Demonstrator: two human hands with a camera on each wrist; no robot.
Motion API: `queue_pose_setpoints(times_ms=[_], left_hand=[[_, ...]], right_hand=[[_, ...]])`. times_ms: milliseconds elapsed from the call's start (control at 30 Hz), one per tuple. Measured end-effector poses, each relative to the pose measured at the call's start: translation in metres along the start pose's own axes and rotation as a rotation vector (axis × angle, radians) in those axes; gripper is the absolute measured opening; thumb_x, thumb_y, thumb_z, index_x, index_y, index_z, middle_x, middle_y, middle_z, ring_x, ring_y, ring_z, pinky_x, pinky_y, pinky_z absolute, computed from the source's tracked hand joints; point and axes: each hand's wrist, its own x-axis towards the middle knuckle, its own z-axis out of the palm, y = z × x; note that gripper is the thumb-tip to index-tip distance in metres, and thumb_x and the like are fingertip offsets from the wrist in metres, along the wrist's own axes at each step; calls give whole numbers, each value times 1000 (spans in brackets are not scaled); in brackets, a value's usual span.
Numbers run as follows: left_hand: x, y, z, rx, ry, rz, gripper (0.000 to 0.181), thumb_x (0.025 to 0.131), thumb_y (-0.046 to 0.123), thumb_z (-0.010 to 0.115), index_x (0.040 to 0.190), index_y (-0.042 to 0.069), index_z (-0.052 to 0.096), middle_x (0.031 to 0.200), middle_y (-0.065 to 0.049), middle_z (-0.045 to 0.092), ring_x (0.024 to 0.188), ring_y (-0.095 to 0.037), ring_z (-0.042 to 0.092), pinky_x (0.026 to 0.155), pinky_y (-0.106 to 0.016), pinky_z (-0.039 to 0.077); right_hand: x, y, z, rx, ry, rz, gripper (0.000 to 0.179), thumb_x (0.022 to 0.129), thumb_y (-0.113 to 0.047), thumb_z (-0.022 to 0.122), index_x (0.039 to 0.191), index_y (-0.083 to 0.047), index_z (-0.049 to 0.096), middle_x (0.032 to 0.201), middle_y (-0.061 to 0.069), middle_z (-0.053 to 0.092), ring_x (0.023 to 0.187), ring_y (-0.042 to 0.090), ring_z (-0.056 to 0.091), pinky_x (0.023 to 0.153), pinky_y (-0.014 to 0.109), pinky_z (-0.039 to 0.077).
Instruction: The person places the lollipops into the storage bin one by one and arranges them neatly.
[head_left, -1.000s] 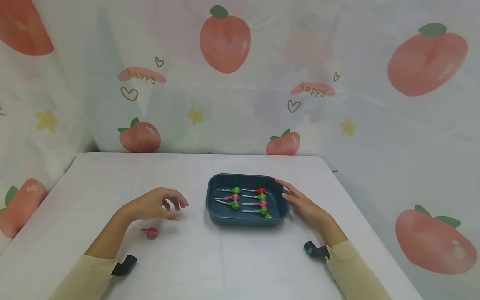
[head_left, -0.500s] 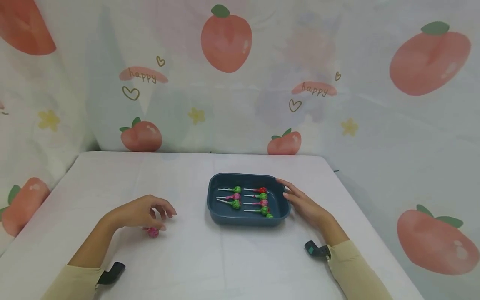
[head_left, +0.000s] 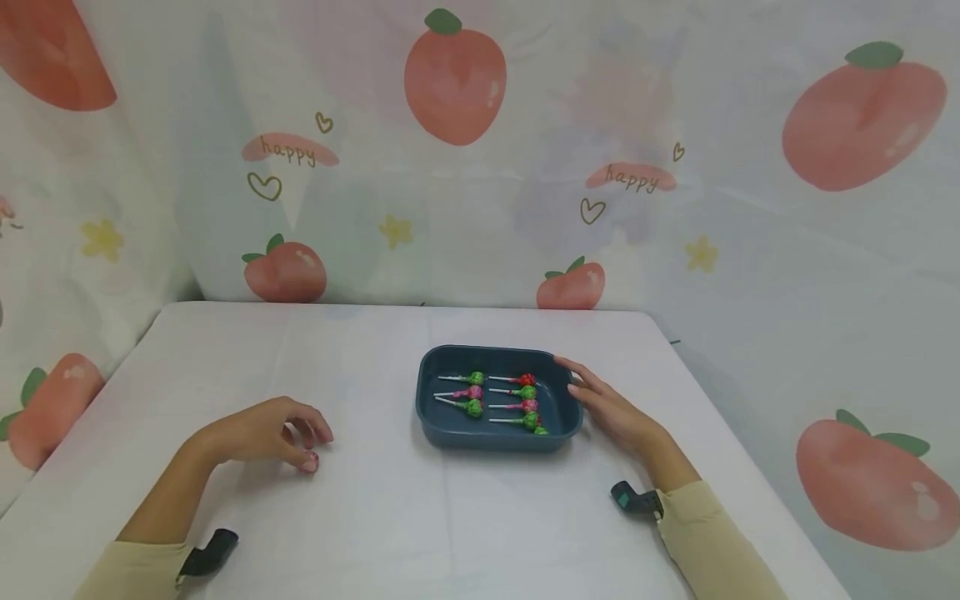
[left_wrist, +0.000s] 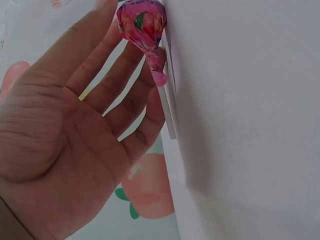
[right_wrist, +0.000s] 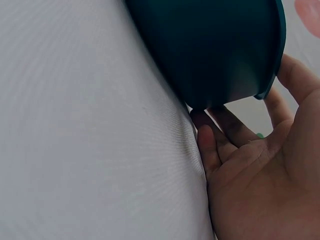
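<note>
My left hand (head_left: 262, 433) is low over the left part of the table, fingers loosely bent, with a gap between thumb and forefinger. Close to its thumb is a pink-wrapped lollipop (head_left: 314, 457), mostly hidden in the head view. In the left wrist view the lollipop (left_wrist: 142, 22) has its white stick near the tabletop, with the fingers behind it and the thumb beside its head; no pinch is visible. My right hand (head_left: 618, 417) holds the dark blue tray (head_left: 487, 439) at its right end, thumb over the rim, other fingers against the outer wall.
Inside the tray, several lollipops lie in two columns: green ones (head_left: 474, 407), pink ones (head_left: 473, 392) and a red one (head_left: 527, 379). A white cloth (head_left: 390, 525) covers the table. A printed curtain (head_left: 495, 208) hangs behind and at both sides.
My left hand has moved left and down to the pink lollipop, which it now mostly covers in the head view. The right hand stays at the tray.
</note>
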Motion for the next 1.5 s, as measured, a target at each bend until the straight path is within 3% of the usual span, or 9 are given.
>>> queue_pose_setpoints(times_ms=[367,867,1200,1300,1500], left_hand=[[-9,-5,-2,5,-5,20,28,82,16,88,108,16,77,100,3,71,93,-21,65,84,-32,53],[-10,-10,-1,-13,3,25,20,82,16,88,99,18,78,93,4,71,87,-18,63,78,-30,53],[-8,-4,-3,50,20,23,17,85,19,87,100,20,77,90,5,70,84,-17,62,73,-29,52],[-7,-3,-4,63,44,27,16,87,18,85,101,21,76,89,6,68,84,-16,62,75,-29,53],[-1,0,-5,64,163,104,17,90,15,82,105,18,75,94,7,70,86,-16,63,79,-30,54]], right_hand=[[0,0,-1,-10,-1,-6,56,110,-37,50,163,-33,32,171,5,12,156,37,-3,113,72,-7],[1,1,-3,-10,-6,-14,55,110,-36,49,163,-34,32,172,5,10,156,36,-6,113,72,-8],[-1,-2,-2,-14,-6,-18,55,110,-37,51,162,-36,34,171,0,13,156,32,-2,115,69,-6],[-1,-2,-3,-11,-7,-21,54,110,-36,50,162,-35,33,171,1,13,156,33,-2,115,69,-6],[0,0,-3,-7,-14,-28,54,111,-33,48,163,-33,32,171,4,12,156,34,-3,115,69,-6]])
